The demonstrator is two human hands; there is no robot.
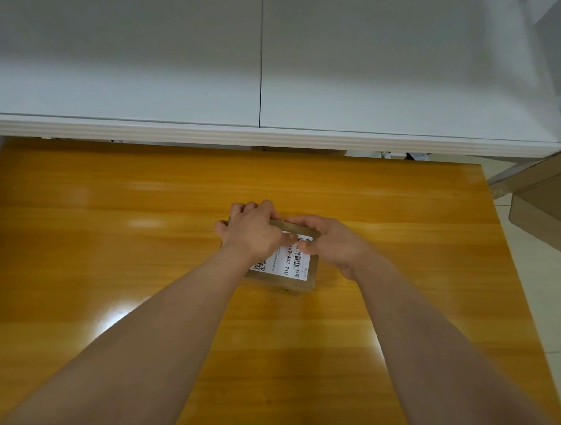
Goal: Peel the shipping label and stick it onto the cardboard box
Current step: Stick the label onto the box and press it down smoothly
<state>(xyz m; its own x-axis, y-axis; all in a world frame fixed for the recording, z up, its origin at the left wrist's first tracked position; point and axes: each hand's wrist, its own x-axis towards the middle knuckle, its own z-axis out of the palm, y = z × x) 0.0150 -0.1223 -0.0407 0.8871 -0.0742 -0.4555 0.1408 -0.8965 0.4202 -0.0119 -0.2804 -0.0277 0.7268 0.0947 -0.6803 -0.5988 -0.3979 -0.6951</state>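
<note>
On the glossy yellow wooden tabletop, below white cabinet doors and beside pale floor tiles, the cardboard box lies with the shipping label on top, your left grip and right grip both curled round its far edge.

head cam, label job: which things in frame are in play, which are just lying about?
In play: left hand, right hand, shipping label, cardboard box. The label lies on the box top, under both hands.
Lying about: wooden table, white cabinet, second carton at the right edge.
</note>
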